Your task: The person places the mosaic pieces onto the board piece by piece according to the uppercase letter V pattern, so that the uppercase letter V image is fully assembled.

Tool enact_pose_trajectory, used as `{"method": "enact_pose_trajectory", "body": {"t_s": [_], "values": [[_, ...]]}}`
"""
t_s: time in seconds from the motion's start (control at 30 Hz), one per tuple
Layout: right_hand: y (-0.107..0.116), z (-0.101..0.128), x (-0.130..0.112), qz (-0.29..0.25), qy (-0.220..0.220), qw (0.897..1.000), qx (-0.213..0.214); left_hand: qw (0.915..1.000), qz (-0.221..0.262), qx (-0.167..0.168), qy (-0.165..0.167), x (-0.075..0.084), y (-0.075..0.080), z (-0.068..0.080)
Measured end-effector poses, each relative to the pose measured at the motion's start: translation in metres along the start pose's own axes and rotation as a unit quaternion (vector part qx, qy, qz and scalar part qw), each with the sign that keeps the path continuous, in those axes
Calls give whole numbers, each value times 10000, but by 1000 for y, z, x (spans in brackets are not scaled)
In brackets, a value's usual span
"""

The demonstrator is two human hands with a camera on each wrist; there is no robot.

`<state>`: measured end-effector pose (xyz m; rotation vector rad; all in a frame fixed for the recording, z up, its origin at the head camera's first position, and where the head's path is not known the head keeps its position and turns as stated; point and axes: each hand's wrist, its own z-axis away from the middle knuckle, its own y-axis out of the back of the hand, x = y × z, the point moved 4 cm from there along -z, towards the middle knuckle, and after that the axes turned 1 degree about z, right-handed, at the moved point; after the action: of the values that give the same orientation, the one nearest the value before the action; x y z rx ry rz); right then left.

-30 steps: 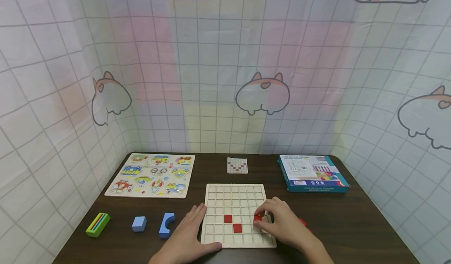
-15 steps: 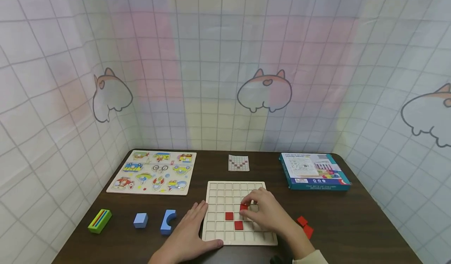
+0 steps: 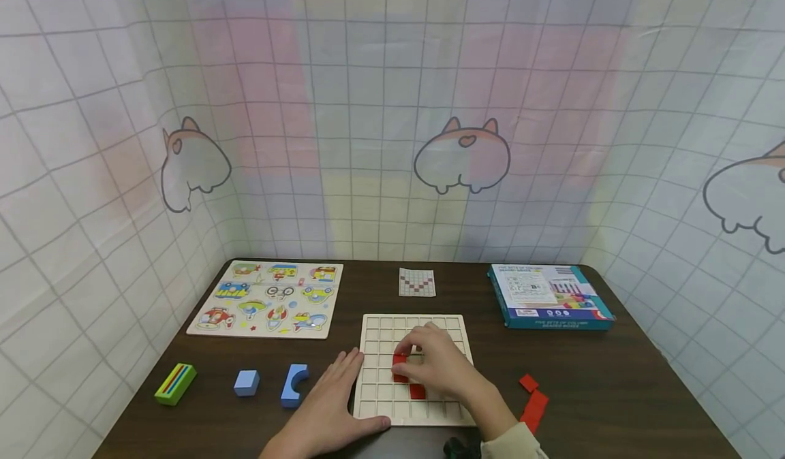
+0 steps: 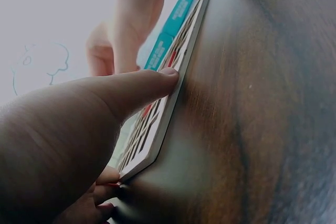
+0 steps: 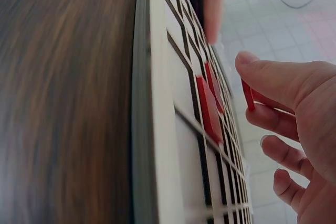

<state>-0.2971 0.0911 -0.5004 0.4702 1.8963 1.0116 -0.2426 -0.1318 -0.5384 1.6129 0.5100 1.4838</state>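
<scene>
A cream gridded board (image 3: 379, 334) lies on the dark table. My left hand (image 3: 325, 401) rests against its left side, fingers fairly straight along the edge; the thumb (image 4: 147, 85) lies on the front rim. My right hand (image 3: 438, 363) pinches a red square tile (image 5: 248, 95) between thumb and index finger, and in the right wrist view a gap shows between the tile and the board. Two red tiles sit in cells: one (image 3: 401, 378) just below the pinched tile in the head view, the other (image 3: 418, 392) one row nearer and to the right, partly behind the hand.
Loose red tiles (image 3: 535, 408) lie right of the board. Behind it is a small pattern card (image 3: 417, 283), with a teal box (image 3: 552, 299) at back right and a vehicle puzzle (image 3: 264, 299) at back left. A blue cube (image 3: 247, 383), blue arch (image 3: 291, 385) and green striped block (image 3: 176, 384) stand left.
My right hand has carried the pinched red tile leftward across the board, from the right side to above the left red tile. The left hand keeps its place at the board's edge.
</scene>
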Motion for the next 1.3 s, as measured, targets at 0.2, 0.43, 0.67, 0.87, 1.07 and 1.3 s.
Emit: {"method": "enact_pose_trajectory", "body": {"t_s": [0.2,0.43,0.67,0.87,1.07,1.3], "values": [[-11,-10,-7,-41,-25,9999,-131,9999,94,33,-60,0,0,1],[-20,-16,-6,19,-115,9998,-169,9999,71,11,-91,1,-1,0],[-26,-19,-1,44,-161,9997,-167,9999,91,-32,-83,2,0,1],[-27,-23,-2,48,-159,9997,-152,9999,123,-83,-48,1,0,1],[-29,-25,-3,78,-95,9998,-178,9999,132,-89,-21,-1,-1,1],[-27,-22,-5,321,-130,9990,-296,9999,81,-67,-5,-1,0,0]]}}
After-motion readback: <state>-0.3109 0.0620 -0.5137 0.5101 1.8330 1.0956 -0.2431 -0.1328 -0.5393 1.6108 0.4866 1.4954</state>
